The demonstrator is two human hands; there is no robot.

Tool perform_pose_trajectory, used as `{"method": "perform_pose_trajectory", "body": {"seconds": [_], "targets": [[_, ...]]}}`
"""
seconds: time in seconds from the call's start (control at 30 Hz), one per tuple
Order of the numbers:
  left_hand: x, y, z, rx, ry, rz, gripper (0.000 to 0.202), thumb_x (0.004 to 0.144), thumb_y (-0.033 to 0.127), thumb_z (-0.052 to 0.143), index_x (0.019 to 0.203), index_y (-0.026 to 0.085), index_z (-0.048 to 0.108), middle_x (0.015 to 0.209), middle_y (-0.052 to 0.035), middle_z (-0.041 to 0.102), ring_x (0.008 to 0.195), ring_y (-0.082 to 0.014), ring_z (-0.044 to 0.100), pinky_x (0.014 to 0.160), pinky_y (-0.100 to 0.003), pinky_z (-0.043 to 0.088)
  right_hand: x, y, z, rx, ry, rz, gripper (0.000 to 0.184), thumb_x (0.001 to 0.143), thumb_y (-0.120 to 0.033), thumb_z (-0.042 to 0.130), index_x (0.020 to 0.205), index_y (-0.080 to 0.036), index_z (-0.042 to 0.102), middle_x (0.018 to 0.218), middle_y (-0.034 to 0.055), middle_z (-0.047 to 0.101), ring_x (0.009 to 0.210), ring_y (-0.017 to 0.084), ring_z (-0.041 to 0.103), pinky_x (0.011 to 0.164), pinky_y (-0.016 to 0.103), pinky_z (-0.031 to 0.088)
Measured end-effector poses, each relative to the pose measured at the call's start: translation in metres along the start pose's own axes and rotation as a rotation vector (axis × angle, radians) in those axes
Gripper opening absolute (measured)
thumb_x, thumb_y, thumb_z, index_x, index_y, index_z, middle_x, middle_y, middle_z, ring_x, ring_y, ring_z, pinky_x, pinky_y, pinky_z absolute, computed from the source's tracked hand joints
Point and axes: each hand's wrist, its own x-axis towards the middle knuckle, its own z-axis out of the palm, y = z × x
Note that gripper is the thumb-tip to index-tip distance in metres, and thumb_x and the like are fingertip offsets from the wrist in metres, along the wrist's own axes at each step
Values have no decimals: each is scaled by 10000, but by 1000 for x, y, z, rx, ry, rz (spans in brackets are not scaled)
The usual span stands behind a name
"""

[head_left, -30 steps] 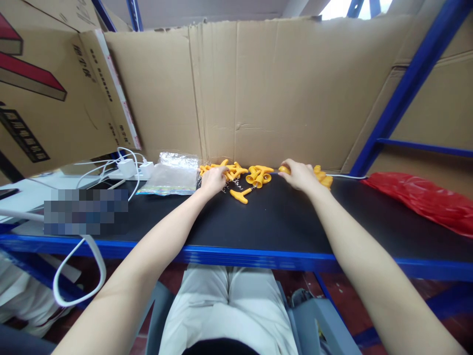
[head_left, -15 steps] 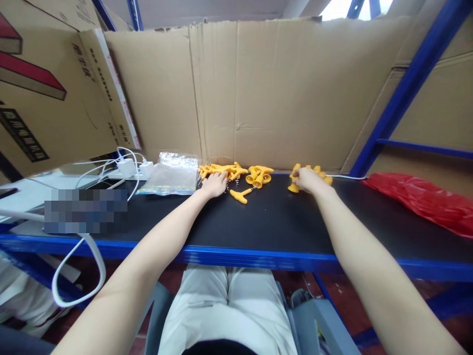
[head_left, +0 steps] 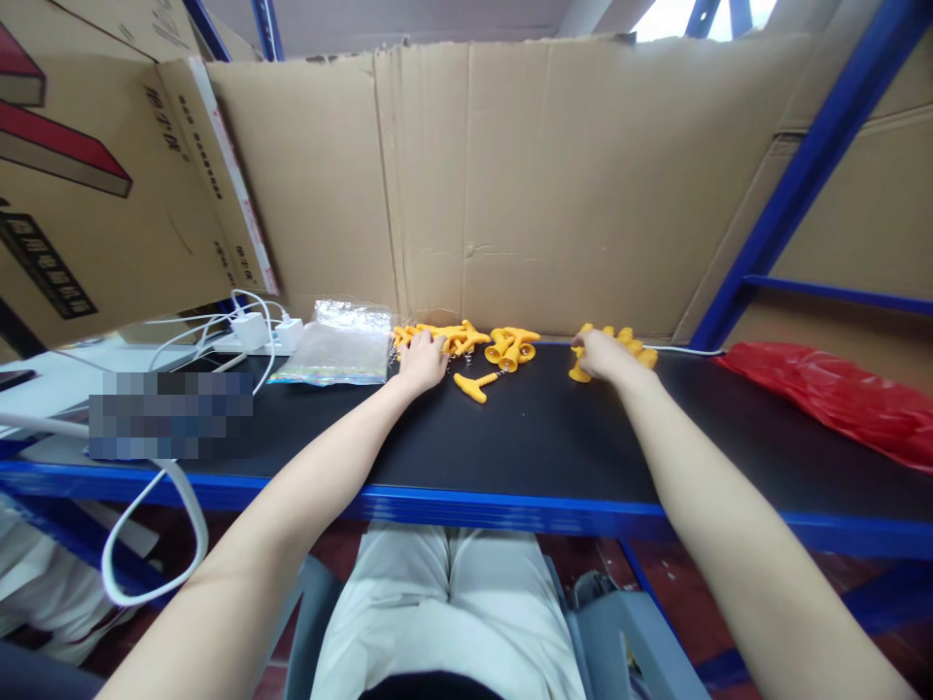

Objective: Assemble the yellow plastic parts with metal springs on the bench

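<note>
My left hand [head_left: 424, 362] lies at the near side of a pile of yellow T-handled corkscrews [head_left: 466, 336] with metal spirals, its fingers bent down around one of the handles. Just right of that hand, a single corkscrew [head_left: 472, 387] rests on the black tabletop. A small group of yellow bell-shaped pieces [head_left: 508, 356] stands between my hands, with a T-handle lying over it. My right hand [head_left: 599, 352] is closed on a yellow bell-shaped piece [head_left: 580, 367] at the left end of another group [head_left: 642, 352]. My palm and fingers partly hide that group.
A clear plastic bag [head_left: 335, 345] lies left of the pile, near white chargers [head_left: 252, 332] and cables. At right rests a red plastic bag [head_left: 831, 394]. A cardboard sheet [head_left: 569, 194] stands behind, and a blue metal edge [head_left: 510, 510] runs along the front.
My left fingers have shifted slightly up and back on the corkscrew pile and look more bent. My right hand has barely moved at the bell-shaped pieces.
</note>
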Motion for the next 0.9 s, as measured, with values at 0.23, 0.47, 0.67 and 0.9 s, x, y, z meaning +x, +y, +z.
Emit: {"method": "perform_pose_trajectory", "body": {"seconds": [0.23, 0.47, 0.67, 0.9], "targets": [[-9, 27, -15, -128, -24, 321, 375, 874, 448, 408, 964, 198, 673, 978, -86, 618, 980, -237, 552, 883, -396, 380, -7, -18, -8, -22, -28, -19, 269, 743, -230, 614, 1006, -208, 668, 1050, 200, 611, 1044, 416, 530, 790, 576, 391], [-7, 28, -8, -183, -233, 310, 291, 747, 456, 541, 792, 221, 706, 903, -46, 665, 886, -230, 588, 781, -365, 428, -10, -48, -1, 98, -76, -379, 332, 814, -169, 470, 1116, -170, 607, 1172, 139, 601, 1066, 279, 573, 895, 433, 444], [-3, 22, -12, -77, -233, 358, 207, 658, 215, 561, 819, 201, 690, 985, -61, 636, 955, -235, 564, 804, -354, 432, -18, -71, 23, 189, -122, -496, 423, 820, -78, 391, 1201, -181, 543, 1278, 102, 555, 1174, 219, 519, 953, 377, 432], [-1, 12, -19, -20, -49, 290, 277, 779, 116, 432, 956, 183, 635, 1098, -92, 538, 928, -218, 574, 788, -342, 441, -17, -74, 28, 211, -189, -506, 386, 806, -42, 391, 1106, -175, 595, 1183, 101, 605, 1114, 212, 552, 936, 370, 439]]}}
